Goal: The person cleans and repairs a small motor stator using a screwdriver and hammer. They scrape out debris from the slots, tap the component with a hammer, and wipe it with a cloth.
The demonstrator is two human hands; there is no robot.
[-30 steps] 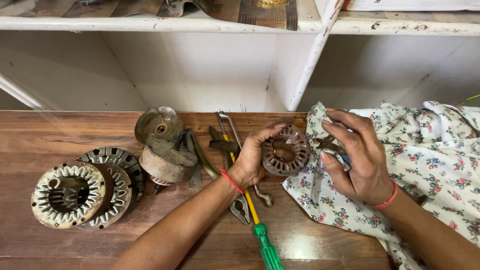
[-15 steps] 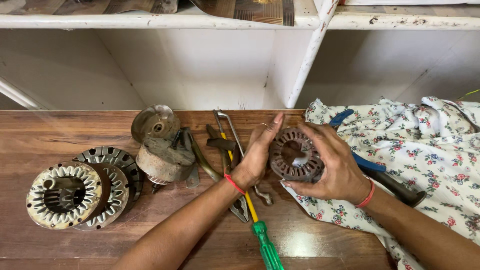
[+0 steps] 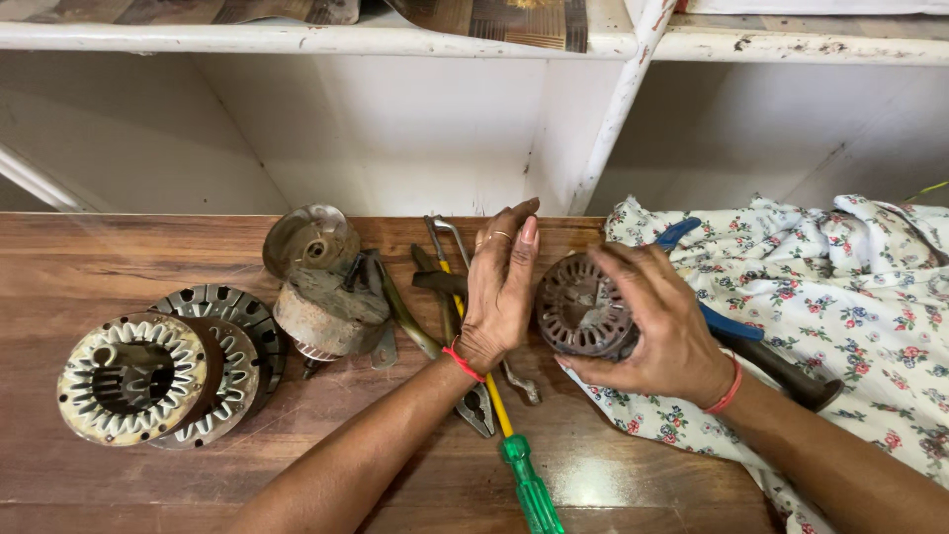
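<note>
My right hand (image 3: 664, 326) grips a round, rusty slotted metal motor core (image 3: 576, 305), held tilted just above the edge of a floral cloth (image 3: 840, 297). My left hand (image 3: 499, 287) hovers flat beside the core's left side, fingers straight and together, over a pile of tools; whether it touches the core cannot be told. Under that hand lie a yellow-shafted screwdriver with a green handle (image 3: 529, 489), pliers (image 3: 476, 407) and a spanner (image 3: 447, 232). A blue-handled tool (image 3: 732, 324) lies on the cloth behind my right hand.
On the wooden table (image 3: 119, 485) at left stand two stacked slotted stator rings (image 3: 158, 371). A rusty motor housing with a round cap (image 3: 321, 287) sits in the middle. White shelving (image 3: 613, 119) rises behind the table.
My right hand let go of the blue-handled tool and took the core. My left hand released the core and opened flat beside it.
</note>
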